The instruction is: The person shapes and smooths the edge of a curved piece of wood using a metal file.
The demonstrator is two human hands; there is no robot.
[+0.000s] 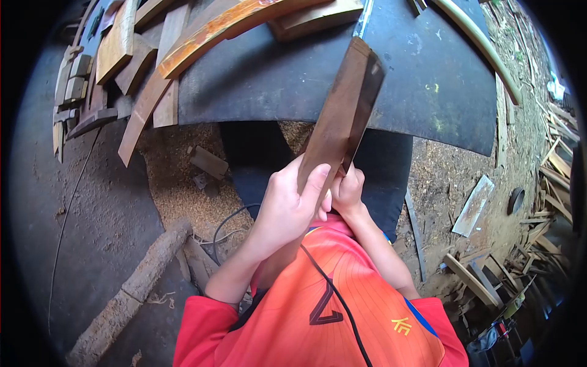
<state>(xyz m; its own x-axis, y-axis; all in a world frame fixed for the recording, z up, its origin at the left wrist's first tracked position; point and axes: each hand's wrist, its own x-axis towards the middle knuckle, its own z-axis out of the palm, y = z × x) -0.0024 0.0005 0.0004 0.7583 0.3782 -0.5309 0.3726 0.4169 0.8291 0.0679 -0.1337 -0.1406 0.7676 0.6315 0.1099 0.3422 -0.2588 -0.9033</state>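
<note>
Both my hands grip the near end of a long brown wooden block (339, 107), which rises tilted up and away over the dark metal table (428, 79). My left hand (287, 205) wraps the block's left face, thumb along the front. On the right side, my right hand (347, 191) clasps the same end, partly hidden behind the left hand. The block's far end has a darker side face. My orange-red shirt (324, 306) fills the bottom of the view.
Several wooden planks (131, 43) and a curved orange-stained board (220, 27) lie on the table's far left. Sawdust (177, 183) covers the ground below. A log (131, 287) lies at lower left, and scrap wood (538, 226) is piled at the right. A black cable (229, 220) crosses the floor.
</note>
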